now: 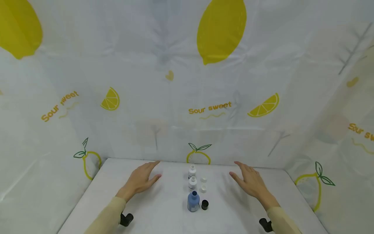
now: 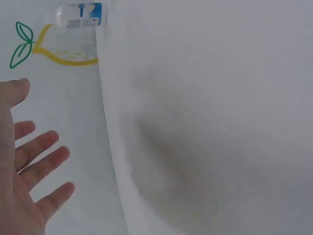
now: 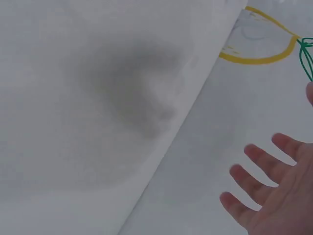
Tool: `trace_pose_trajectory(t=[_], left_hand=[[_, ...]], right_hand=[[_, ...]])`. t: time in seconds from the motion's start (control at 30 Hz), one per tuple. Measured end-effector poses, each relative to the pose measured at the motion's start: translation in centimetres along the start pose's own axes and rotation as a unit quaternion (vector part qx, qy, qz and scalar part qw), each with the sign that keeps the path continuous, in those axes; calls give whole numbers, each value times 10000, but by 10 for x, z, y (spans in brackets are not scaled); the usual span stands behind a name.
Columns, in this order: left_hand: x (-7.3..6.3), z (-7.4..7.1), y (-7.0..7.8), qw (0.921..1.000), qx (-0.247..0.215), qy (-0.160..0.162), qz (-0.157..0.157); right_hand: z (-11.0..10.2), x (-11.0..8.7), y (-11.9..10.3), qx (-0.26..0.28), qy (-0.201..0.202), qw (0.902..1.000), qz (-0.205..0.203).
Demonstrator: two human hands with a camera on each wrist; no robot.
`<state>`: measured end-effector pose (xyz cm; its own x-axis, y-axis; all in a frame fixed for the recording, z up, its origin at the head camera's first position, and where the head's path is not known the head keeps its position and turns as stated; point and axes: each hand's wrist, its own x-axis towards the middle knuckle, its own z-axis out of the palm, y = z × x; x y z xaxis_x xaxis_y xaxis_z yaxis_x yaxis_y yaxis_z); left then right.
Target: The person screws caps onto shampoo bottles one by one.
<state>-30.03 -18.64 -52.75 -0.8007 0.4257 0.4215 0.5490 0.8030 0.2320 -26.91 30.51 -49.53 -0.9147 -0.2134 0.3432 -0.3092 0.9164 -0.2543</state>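
Observation:
Three uncapped bottles stand upright in a row at mid-table in the head view: a white bottle (image 1: 192, 172) at the back, a second white bottle (image 1: 192, 184), and a blue bottle (image 1: 193, 202) nearest me. To their right lie two white caps (image 1: 203, 188) and a black cap (image 1: 205, 204). My left hand (image 1: 142, 178) hovers left of the bottles, fingers extended, holding nothing. On the other side my right hand (image 1: 250, 180) is likewise raised with fingers spread and nothing in it. One bottle (image 2: 80, 15) with a blue-and-white label shows in the left wrist view.
A white table (image 1: 163, 217) carries the bottles and caps. Behind it and at both sides hangs a pale sheet (image 1: 140, 130) printed with lemons and lettering. Black wrist mounts (image 1: 126, 220) sit below both forearms.

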Motion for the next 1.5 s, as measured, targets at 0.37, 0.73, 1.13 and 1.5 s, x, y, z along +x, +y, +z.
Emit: trace_pose_trajectory(t=[0.37, 0.73, 1.13, 1.5], left_hand=[[44, 38, 32, 9438, -3202, -683, -450], [64, 67, 56, 9265, -3537, -1082, -690], [74, 82, 64, 9303, -3431, -1080, -712], [81, 88, 68, 9163, -3832, -904, -729]], right_hand=[[12, 21, -20, 1407, -782, 9868, 190], [45, 28, -23, 2471, -1151, 9612, 430], [56, 19, -24, 2657, -1285, 9539, 544], [64, 15, -26, 2767, -1319, 9506, 484]])
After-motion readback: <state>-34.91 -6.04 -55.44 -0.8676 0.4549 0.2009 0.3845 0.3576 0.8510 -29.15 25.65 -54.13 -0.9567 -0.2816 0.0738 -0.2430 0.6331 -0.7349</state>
